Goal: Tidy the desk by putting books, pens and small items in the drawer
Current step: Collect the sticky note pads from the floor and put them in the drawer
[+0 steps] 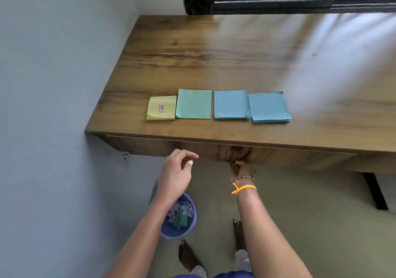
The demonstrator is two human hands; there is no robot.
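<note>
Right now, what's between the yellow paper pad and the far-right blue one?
In the head view, a green paper pad and another blue paper pad lie between the yellow paper pad and the far-right blue paper pad.

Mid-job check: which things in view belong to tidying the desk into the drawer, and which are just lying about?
Part of the job:
yellow paper booklet
green paper booklet
two blue paper booklets
wooden drawer front, gripped underneath by the right hand
left hand, holding nothing

Just lying about:
blue plastic bin on the floor
wall socket
</note>
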